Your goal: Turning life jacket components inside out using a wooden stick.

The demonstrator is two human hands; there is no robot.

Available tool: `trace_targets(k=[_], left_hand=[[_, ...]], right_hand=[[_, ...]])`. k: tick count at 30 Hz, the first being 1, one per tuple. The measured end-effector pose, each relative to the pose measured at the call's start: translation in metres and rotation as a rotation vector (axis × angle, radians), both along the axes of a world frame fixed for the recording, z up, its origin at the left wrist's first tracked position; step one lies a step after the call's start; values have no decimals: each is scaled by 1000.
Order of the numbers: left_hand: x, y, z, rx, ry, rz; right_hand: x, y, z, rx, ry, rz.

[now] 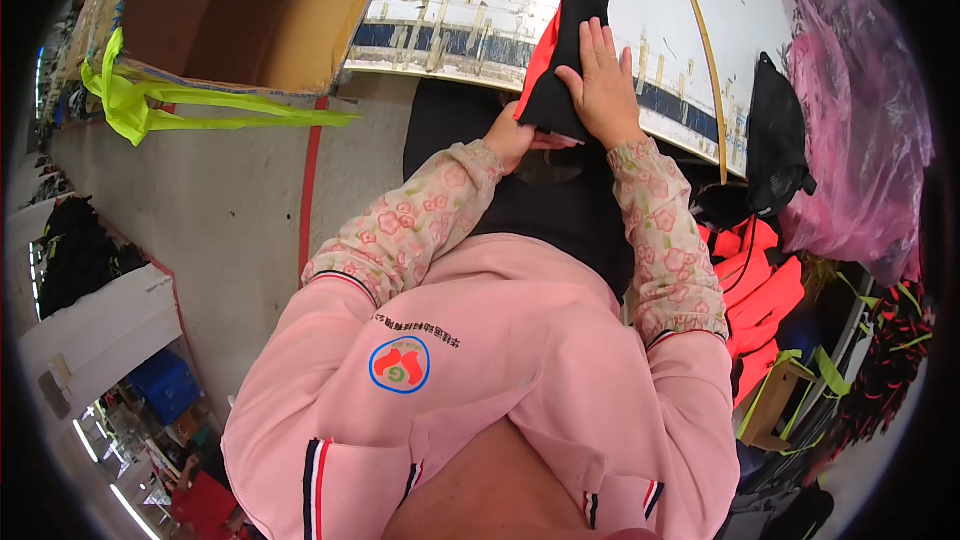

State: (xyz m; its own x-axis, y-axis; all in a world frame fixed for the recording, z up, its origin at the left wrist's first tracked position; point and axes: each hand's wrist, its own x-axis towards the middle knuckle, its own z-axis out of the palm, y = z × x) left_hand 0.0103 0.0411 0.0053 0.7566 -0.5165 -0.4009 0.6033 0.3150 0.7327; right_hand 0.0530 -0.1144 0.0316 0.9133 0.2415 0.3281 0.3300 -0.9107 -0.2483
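Head view: my right grip (606,90) lies open on the belt (568,52); my left grip (511,139) seems to pinch its end; I'd smooth it flat.

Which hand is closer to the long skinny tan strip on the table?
The right hand. It rests on the black and orange piece, left of the tan strip; the left hand holds that piece's near end, farther left.
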Motion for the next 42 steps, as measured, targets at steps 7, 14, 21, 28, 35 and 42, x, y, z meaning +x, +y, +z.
trace_targets(k=[7, 14, 21, 28, 35, 42], left_hand=[[-6, -10, 14, -12, -18, 147], [-3, -10, 13, 44, -34, 110], [-4, -10, 12, -58, 21, 93], [-5, -10, 12, -71, 27, 138], [-6, -13, 6, -70, 1, 89], [-11, -22, -13, -69, -17, 125]], right_hand=[[8, 25, 34, 1, -29, -3], [17, 32, 3, -19, -30, 94], [16, 11, 20, 497, 113, 175], [-47, -106, 48, 74, -15, -398], [-105, -143, 32, -242, 203, -620], [-119, -159, 9, 268, 248, -613]])
